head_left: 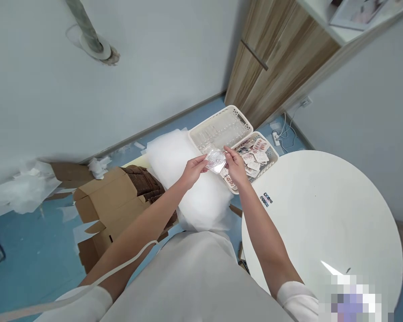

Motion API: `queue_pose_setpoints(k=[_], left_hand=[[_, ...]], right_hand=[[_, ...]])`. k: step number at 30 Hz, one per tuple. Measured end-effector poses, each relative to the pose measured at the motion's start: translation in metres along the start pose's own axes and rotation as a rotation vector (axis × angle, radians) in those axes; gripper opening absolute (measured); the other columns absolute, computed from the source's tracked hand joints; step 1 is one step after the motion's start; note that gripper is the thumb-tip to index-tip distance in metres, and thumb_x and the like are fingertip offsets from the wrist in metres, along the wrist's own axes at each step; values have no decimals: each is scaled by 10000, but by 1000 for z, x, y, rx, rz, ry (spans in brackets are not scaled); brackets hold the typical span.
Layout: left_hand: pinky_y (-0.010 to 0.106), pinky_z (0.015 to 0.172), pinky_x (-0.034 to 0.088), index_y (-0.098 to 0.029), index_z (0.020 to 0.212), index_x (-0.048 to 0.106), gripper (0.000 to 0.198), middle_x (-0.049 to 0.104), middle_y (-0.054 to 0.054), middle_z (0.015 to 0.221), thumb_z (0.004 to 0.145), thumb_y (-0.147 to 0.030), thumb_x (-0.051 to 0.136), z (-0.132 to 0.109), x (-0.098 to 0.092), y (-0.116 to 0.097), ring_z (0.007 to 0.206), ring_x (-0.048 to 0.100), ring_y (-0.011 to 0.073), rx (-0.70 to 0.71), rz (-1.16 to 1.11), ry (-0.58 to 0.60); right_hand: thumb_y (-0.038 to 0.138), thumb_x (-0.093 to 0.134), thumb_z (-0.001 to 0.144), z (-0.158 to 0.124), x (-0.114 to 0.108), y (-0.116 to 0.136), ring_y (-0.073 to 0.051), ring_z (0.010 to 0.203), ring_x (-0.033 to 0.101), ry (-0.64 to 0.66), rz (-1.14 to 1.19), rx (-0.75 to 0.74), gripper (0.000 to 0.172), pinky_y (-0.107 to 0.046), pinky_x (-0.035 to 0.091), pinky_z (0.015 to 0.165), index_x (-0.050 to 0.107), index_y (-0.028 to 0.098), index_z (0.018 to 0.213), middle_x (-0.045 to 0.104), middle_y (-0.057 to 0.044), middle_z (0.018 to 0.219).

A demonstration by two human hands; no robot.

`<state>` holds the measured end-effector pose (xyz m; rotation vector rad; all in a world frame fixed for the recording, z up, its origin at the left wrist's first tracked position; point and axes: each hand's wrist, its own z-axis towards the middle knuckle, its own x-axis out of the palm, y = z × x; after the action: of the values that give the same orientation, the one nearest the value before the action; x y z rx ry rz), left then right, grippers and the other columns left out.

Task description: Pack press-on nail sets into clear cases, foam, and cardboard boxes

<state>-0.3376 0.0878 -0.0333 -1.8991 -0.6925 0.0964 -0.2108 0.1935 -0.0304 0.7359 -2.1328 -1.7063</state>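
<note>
A small clear, shiny plastic case (216,161) is held between both hands, above a roll of white wrapping foam (201,197). My left hand (193,170) pinches its left edge, and my right hand (234,164) grips the right edge; the fingers are closed on it. Whether anything lies inside the case cannot be made out. Just beyond it stands a white basket (218,117) with clear plastic cases in it. Beside my right hand, a second white basket (272,154) holds many small cards (260,156) with what look like false nails on them.
A round white table (322,210) is at the right, with a small set of dark, glossy nails (266,199) on it. Opened cardboard boxes (110,197) lie on the left. A wooden cabinet (272,49) and a power strip (276,137) are at the back.
</note>
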Motion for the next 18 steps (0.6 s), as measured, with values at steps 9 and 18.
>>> queue_pose_setpoints(k=[9, 18], left_hand=[[251, 637, 399, -180, 1035, 590, 441, 674, 83, 898, 679, -438, 613, -88, -2, 17, 674, 578, 116, 28, 64, 174], [250, 607, 396, -187, 993, 605, 417, 645, 52, 846, 669, -450, 605, -151, 17, 51, 672, 575, 125, -41, 340, 517]], right_hand=[[464, 493, 745, -127, -1, 13, -130, 717, 580, -118, 115, 67, 390, -298, 486, 675, 561, 224, 1045, 626, -27, 895], [437, 574, 700, -251, -25, -10, -135, 799, 565, -248, 81, 37, 377, -285, 444, 706, 583, 231, 1016, 599, -48, 1041]])
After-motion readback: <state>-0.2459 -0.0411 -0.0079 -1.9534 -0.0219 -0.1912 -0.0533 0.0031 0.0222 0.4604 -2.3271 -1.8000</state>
